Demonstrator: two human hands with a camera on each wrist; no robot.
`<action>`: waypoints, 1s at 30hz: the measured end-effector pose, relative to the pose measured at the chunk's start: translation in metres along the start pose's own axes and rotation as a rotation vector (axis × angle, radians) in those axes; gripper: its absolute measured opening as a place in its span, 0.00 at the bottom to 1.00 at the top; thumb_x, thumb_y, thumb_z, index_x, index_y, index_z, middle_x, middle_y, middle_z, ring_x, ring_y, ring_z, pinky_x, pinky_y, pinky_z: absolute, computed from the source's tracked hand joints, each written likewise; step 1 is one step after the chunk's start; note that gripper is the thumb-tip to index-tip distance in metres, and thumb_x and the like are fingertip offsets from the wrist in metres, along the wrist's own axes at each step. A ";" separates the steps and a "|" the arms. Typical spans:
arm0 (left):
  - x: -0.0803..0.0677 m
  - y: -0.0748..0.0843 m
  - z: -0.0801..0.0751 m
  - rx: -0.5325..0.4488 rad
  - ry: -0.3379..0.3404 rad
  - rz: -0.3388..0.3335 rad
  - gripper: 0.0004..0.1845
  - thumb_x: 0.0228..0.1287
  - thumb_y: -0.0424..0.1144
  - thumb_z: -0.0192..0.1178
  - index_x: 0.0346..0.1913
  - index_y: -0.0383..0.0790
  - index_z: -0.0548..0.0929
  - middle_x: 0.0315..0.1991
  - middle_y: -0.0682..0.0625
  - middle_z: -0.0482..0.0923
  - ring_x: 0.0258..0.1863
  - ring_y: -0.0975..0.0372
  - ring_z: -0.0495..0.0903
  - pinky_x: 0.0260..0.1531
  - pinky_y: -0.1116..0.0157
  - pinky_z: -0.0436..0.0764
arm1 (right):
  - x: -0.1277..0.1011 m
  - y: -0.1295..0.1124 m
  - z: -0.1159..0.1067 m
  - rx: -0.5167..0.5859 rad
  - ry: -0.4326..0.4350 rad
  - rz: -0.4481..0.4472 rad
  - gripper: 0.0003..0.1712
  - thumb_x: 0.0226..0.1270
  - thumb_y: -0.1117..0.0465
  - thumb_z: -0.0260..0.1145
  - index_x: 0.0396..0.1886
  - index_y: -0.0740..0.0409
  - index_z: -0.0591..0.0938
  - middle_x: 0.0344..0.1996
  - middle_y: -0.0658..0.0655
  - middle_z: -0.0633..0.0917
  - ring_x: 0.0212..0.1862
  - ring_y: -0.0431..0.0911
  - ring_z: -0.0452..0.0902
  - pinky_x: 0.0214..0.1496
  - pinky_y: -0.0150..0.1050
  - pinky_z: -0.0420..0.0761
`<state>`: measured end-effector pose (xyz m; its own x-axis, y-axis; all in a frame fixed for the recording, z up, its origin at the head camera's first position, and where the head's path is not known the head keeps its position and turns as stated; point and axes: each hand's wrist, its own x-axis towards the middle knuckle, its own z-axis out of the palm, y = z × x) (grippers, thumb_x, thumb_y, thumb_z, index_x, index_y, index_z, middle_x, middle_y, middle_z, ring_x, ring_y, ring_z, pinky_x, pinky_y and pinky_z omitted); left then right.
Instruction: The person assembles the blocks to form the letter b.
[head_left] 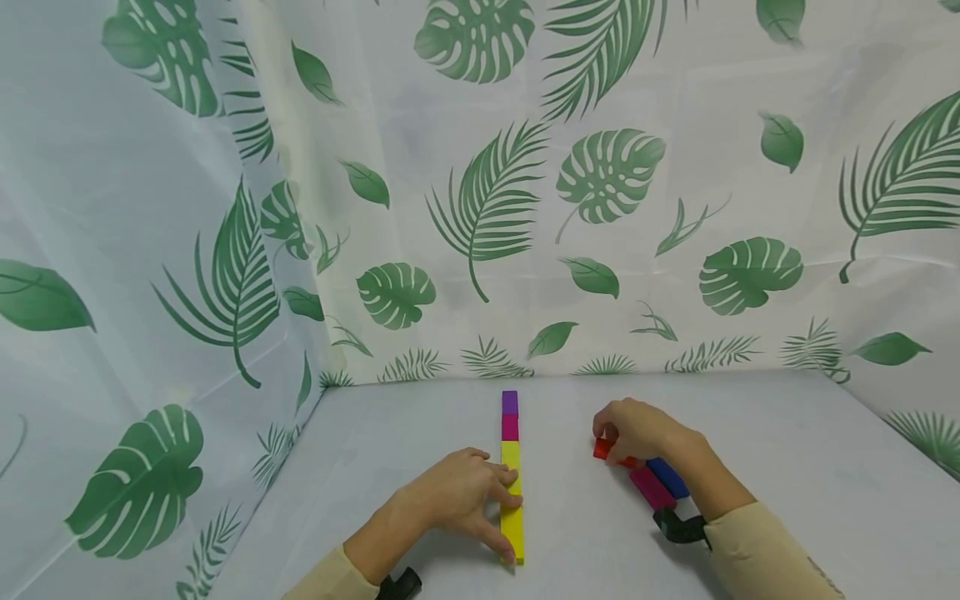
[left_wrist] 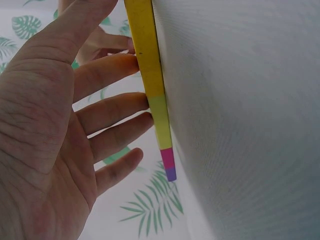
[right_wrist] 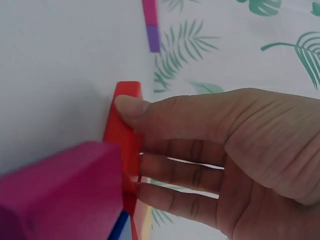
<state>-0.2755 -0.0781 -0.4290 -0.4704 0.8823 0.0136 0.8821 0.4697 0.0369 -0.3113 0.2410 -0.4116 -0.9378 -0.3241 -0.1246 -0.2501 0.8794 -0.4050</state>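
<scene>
A straight row of coloured blocks lies on the table, with a purple block (head_left: 510, 402) at the far end. Closer in come a magenta block (head_left: 510, 427), a light yellow block (left_wrist: 161, 122) and a deeper yellow block (left_wrist: 147, 45). My left hand (head_left: 467, 492) touches the yellow part with spread fingertips, its thumb by the near end. To the right, my right hand (head_left: 641, 429) pinches a red block (right_wrist: 122, 135) between thumb and fingers. Beside it, under the right wrist, are a second magenta block (head_left: 652, 489) and a blue block (head_left: 667, 477).
A pale cloth covers the table (head_left: 375, 433). Behind and at the sides hang white curtains (head_left: 510, 308) printed with green leaves. Black wrist-camera mounts (head_left: 678, 527) stick out below both wrists. In the right wrist view a pale orange block edge (right_wrist: 145, 220) shows below the fingers.
</scene>
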 end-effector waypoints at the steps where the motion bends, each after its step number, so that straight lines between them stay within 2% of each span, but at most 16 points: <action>1: 0.000 0.000 0.000 -0.001 0.000 0.000 0.41 0.42 0.82 0.52 0.56 0.64 0.81 0.61 0.57 0.75 0.62 0.72 0.70 0.65 0.57 0.67 | 0.000 -0.001 0.001 0.007 0.003 -0.003 0.17 0.48 0.64 0.78 0.40 0.50 0.85 0.32 0.50 0.81 0.34 0.45 0.75 0.26 0.34 0.82; 3: 0.000 0.000 0.000 -0.004 -0.002 0.001 0.40 0.42 0.82 0.51 0.56 0.64 0.81 0.61 0.57 0.74 0.62 0.72 0.70 0.65 0.56 0.67 | 0.001 -0.002 0.003 0.007 0.015 -0.012 0.17 0.48 0.64 0.78 0.40 0.50 0.86 0.32 0.49 0.81 0.35 0.45 0.75 0.26 0.35 0.82; 9: 0.001 -0.001 0.001 0.006 -0.008 0.005 0.40 0.42 0.82 0.51 0.56 0.65 0.80 0.61 0.58 0.74 0.62 0.72 0.70 0.65 0.57 0.67 | 0.004 -0.006 0.006 -0.041 0.052 -0.038 0.17 0.49 0.65 0.77 0.42 0.51 0.87 0.33 0.48 0.83 0.37 0.43 0.75 0.36 0.38 0.82; 16: 0.001 0.000 -0.001 -0.001 -0.019 -0.005 0.40 0.41 0.82 0.52 0.56 0.65 0.80 0.62 0.58 0.74 0.62 0.72 0.70 0.65 0.57 0.67 | 0.004 -0.008 0.008 0.003 0.032 -0.029 0.23 0.48 0.73 0.74 0.46 0.52 0.86 0.36 0.50 0.82 0.38 0.46 0.74 0.33 0.38 0.82; 25: 0.002 0.000 0.000 -0.009 -0.027 -0.010 0.40 0.41 0.82 0.52 0.56 0.66 0.80 0.61 0.59 0.74 0.62 0.72 0.70 0.65 0.57 0.67 | 0.005 -0.010 0.011 -0.043 0.042 -0.030 0.24 0.50 0.70 0.73 0.50 0.51 0.84 0.37 0.51 0.81 0.39 0.45 0.73 0.36 0.40 0.81; 30: 0.002 0.000 0.000 -0.012 -0.027 -0.011 0.40 0.42 0.82 0.51 0.56 0.66 0.80 0.61 0.59 0.74 0.62 0.72 0.70 0.65 0.56 0.67 | 0.007 -0.011 0.014 -0.062 0.062 -0.056 0.23 0.54 0.67 0.73 0.51 0.52 0.83 0.38 0.49 0.82 0.40 0.44 0.74 0.42 0.43 0.81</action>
<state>-0.2762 -0.0766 -0.4287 -0.4790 0.8777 -0.0139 0.8764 0.4790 0.0490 -0.3116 0.2240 -0.4208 -0.9344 -0.3532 -0.0465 -0.3154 0.8809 -0.3530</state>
